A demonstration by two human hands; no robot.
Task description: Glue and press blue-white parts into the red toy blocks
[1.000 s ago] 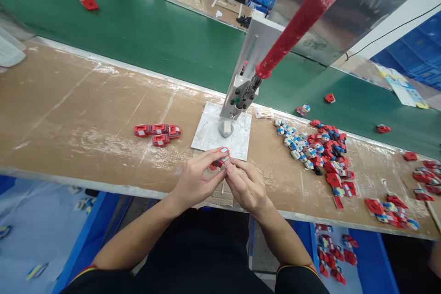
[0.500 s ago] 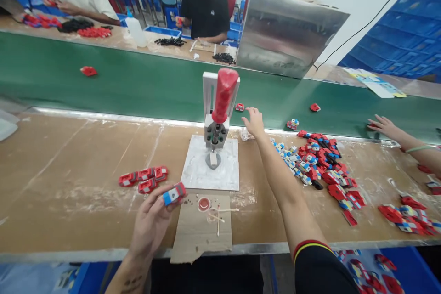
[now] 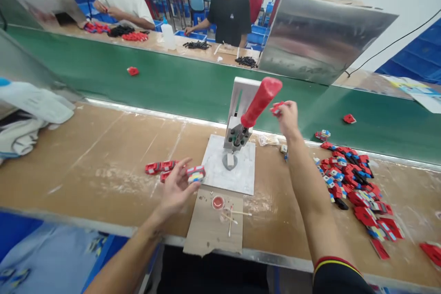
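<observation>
My left hand (image 3: 175,189) holds a small red, white and blue toy car (image 3: 195,174) between thumb and fingers, left of the press. Pinched in my right hand (image 3: 289,118) is a red toy car part (image 3: 277,108), raised over the near side of the green belt (image 3: 179,78). Between my hands stands a hand press with a red handle (image 3: 262,101), on a white base plate (image 3: 213,156). A small light block (image 3: 230,161) sits under its head. Several red car parts (image 3: 160,166) lie on the table just beyond my left hand, partly hidden by it.
A heap of red, blue and black parts (image 3: 347,170) covers the table at right. Cardboard (image 3: 198,234) near the front edge bears a small red-filled cup (image 3: 218,202) and cotton swabs (image 3: 237,213). Across the belt, co-workers sit behind a metal panel (image 3: 320,32) and a white bottle (image 3: 168,36).
My right hand has taken the red part off the belt and lifted it. My left hand has turned the toy car over. The press handle leans further right, and the view has shifted left.
</observation>
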